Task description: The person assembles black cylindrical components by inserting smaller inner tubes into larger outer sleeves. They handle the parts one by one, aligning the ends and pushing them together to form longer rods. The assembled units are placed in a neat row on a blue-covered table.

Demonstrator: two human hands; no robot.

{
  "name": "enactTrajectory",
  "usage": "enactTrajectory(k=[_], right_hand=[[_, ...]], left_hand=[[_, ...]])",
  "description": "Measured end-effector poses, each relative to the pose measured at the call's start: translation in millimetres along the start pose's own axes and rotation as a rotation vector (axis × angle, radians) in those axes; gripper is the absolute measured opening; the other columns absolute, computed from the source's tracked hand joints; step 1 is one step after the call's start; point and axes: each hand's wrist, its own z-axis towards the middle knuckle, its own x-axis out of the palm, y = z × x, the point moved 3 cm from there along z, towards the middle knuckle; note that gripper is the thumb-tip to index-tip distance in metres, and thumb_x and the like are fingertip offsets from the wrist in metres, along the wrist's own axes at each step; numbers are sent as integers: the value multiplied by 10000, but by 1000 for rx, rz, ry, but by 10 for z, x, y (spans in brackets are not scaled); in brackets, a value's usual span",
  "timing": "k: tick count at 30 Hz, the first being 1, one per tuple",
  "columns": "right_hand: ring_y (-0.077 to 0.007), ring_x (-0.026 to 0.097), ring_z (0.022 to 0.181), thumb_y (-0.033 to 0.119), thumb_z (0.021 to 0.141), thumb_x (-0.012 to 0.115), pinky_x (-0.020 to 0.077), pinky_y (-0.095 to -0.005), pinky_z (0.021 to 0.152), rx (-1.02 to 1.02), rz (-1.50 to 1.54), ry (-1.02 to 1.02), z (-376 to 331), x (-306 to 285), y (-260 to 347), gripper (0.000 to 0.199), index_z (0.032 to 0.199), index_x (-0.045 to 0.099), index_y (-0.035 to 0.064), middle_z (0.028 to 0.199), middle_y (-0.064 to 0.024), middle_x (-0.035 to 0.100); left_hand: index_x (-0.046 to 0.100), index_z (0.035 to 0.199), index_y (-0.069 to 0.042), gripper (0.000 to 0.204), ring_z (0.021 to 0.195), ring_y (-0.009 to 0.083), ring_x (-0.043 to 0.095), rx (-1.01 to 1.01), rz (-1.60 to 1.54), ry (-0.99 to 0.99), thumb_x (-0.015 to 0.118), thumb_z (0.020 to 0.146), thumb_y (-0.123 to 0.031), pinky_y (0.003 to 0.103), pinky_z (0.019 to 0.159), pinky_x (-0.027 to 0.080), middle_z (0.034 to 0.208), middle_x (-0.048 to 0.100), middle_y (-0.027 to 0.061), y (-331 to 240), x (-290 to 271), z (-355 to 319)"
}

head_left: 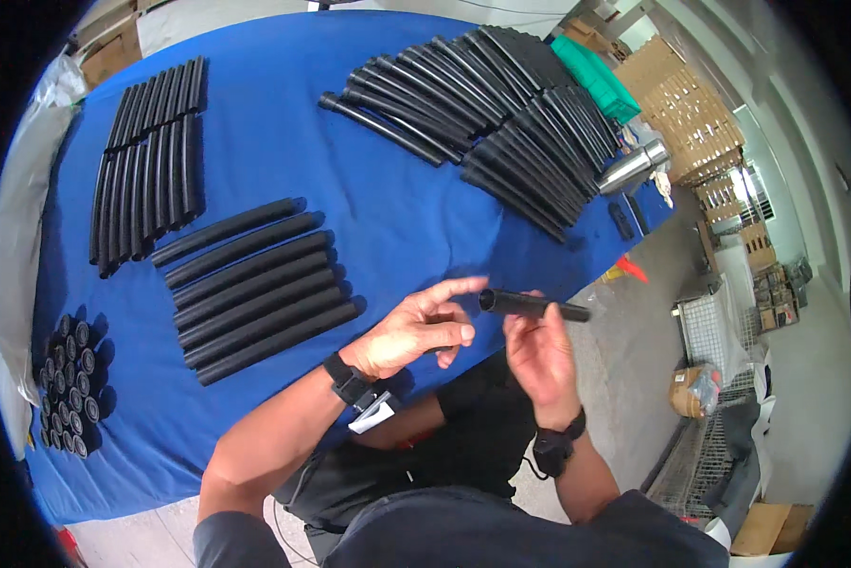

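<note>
A short black tube (pixel 530 305) lies nearly level in front of me, its hollow end to the left. My right hand (pixel 541 355) holds it from below, thumb and fingers closed around its middle. Just left of that hollow end is my left hand (pixel 416 331), index finger stretched out near the rim and thumb apart from it. The other left fingers are partly curled. A small dark patch shows beneath them; I cannot tell whether it is a thing or shadow. Nearest to the left hand on the blue cloth lies a row of several black tubes (pixel 265 317).
More black tubes stand grouped at the far left (pixel 151 180) and in a large fanned pile (pixel 473 104) at the back. Round black pieces (pixel 69 383) cluster at the left. A metal cylinder (pixel 634 168) and a green crate (pixel 596 80) are at the right edge of the blue-covered table (pixel 388 222).
</note>
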Motion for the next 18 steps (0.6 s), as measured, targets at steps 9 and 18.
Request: enactTrajectory(k=[9,18], right_hand=[[-163,632,612,325,942,772,497,-302,540,-173,-1490,-215,44,97,-88,310,912,661,38,728,-63,672],[-336,672,1011,79,836,784,522,-403,897,-596,-2072,186,409,140,115,423,1196,572,5,1062,-175,674]], left_hand=[[612,1363,-52,443,738,121,641,163,13,-101,742,942,-86,275,678,550,985,684,45,-8,-114,-20],[543,1466,-41,566,829,162,679,115,-133,34,741,944,-134,305,696,560,955,711,96,-21,-36,-21]])
